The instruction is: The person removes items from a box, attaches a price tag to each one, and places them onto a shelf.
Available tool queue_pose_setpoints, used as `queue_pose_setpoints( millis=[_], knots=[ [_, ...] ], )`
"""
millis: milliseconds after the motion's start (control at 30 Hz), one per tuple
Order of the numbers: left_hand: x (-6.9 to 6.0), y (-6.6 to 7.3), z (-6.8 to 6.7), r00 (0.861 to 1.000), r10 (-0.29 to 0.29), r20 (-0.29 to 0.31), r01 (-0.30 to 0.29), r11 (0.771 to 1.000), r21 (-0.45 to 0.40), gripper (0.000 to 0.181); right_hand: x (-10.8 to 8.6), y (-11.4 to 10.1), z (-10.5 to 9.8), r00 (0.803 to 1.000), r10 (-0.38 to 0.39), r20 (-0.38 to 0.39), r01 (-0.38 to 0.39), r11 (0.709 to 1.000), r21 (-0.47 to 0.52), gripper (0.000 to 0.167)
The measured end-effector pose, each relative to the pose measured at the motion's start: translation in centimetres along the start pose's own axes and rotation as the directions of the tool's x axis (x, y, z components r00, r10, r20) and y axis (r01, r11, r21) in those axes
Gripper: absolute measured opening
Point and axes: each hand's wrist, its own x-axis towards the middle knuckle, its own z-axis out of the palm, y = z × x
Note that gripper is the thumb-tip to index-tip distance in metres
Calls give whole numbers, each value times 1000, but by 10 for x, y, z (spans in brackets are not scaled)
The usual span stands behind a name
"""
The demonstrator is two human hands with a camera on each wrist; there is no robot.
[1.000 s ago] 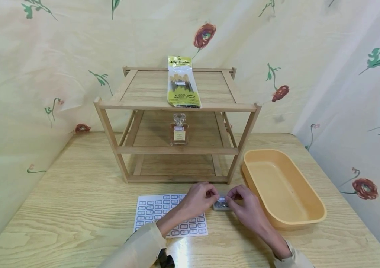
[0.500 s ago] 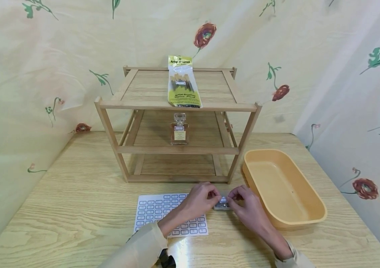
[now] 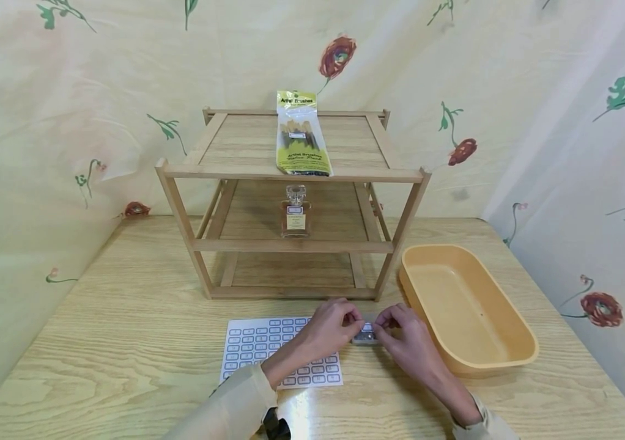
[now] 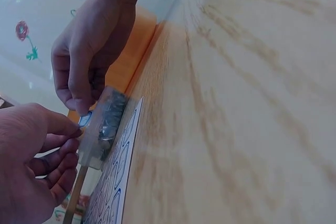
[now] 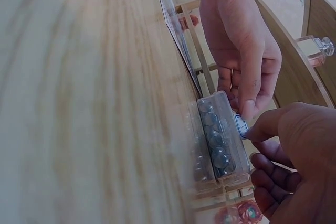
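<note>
A small white label with a blue border [image 5: 241, 126] is stretched between my two hands. My left hand [image 3: 328, 330] pinches its left end between thumb and forefinger. The opposite end is pinched by my right hand [image 3: 408, 342]. Directly beneath lies a small clear plastic box [image 5: 224, 136] on the table, filled with shiny, rounded metal pieces. Whether the label touches the lid cannot be told. Under my left forearm lies a sheet of printed labels [image 3: 246, 348], partly covered by the arm.
A three-tier wooden rack [image 3: 290, 246] stands behind the hands. Its top shelf holds a pack of artist brushes [image 3: 303, 137], its middle shelf a perfume bottle [image 3: 295, 214]; both bear small labels. A yellow-orange plastic tub [image 3: 466, 305] sits close to my right hand.
</note>
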Motion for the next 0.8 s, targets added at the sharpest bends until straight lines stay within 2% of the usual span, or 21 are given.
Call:
queue_pose_setpoints(
  millis=[467, 800],
  knots=[
    [2, -1, 2, 1000, 26, -5, -26, 999, 28, 6, -1, 2, 0, 1000, -18, 12, 18, 999, -36, 25],
    [2, 0, 2, 1000, 6, -23, -5, 999, 45, 6, -1, 1, 0, 999, 12, 33, -10, 999, -40, 22]
  ],
)
